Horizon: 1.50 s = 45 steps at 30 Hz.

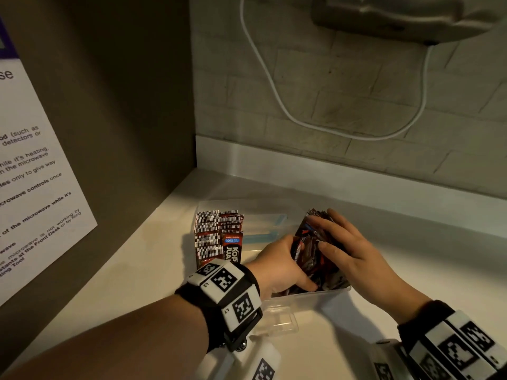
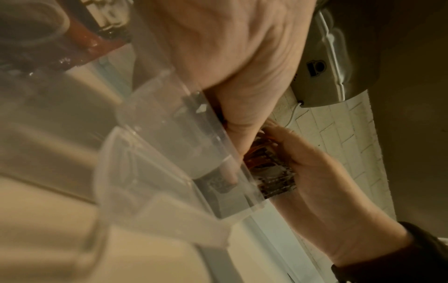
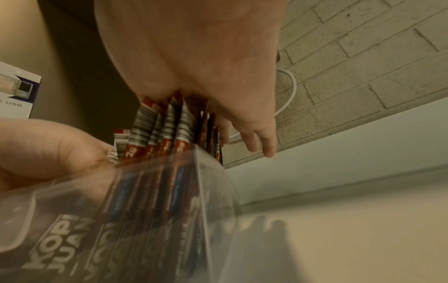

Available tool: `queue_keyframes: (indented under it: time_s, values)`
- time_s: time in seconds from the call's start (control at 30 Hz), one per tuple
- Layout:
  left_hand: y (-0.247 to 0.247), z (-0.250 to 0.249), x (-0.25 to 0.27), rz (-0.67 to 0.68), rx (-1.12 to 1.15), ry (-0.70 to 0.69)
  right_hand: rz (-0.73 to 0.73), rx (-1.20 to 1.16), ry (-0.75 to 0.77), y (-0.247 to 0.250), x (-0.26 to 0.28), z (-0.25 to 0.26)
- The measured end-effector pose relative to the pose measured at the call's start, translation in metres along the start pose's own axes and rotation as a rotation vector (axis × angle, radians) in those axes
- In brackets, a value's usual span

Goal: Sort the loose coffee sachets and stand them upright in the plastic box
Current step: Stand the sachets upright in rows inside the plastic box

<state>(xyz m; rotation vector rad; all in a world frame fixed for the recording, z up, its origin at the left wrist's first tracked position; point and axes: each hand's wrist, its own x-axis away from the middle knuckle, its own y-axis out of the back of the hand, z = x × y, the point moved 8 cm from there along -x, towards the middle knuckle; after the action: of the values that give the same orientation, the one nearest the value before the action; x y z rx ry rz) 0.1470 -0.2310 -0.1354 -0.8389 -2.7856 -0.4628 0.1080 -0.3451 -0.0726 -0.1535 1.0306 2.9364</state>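
Note:
A clear plastic box (image 1: 310,293) stands on the pale counter. At its left end a row of red-and-black coffee sachets (image 1: 216,234) stands upright. At its right end a bundle of sachets (image 1: 312,250) leans between both hands. My left hand (image 1: 282,267) reaches into the box and grips the bundle's left side, thumb low near the front wall. My right hand (image 1: 348,248) lies with straight fingers flat against the bundle's right face. The right wrist view shows the sachet tops (image 3: 167,130) under my right palm (image 3: 206,47), above the box wall (image 3: 213,191). The left wrist view is blurred by the box (image 2: 169,153).
A clear lid (image 1: 277,319) lies on the counter just in front of the box. A dark side wall with a printed notice (image 1: 33,187) closes the left. A white cable (image 1: 274,86) loops down the brick back wall from a grey appliance (image 1: 397,17).

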Motion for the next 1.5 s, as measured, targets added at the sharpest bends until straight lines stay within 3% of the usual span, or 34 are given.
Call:
queue_keyframes:
  time_s: [0.47, 0.73, 1.1, 1.5]
  values:
    - [0.002, 0.005, 0.000, 0.036, 0.171, -0.013, -0.001, -0.053, -0.015, 0.003, 0.001, -0.001]
    - [0.003, 0.001, -0.003, -0.021, 0.100, -0.023, -0.003, -0.027, -0.051, 0.001, 0.004, -0.001]
    - [0.001, -0.005, 0.006, 0.052, 0.203, -0.045, -0.039, -0.098, 0.005, 0.006, 0.008, 0.003]
    - [0.006, -0.009, 0.016, 0.020, 0.272, -0.014, -0.077, -0.022, 0.088, 0.011, 0.009, -0.001]
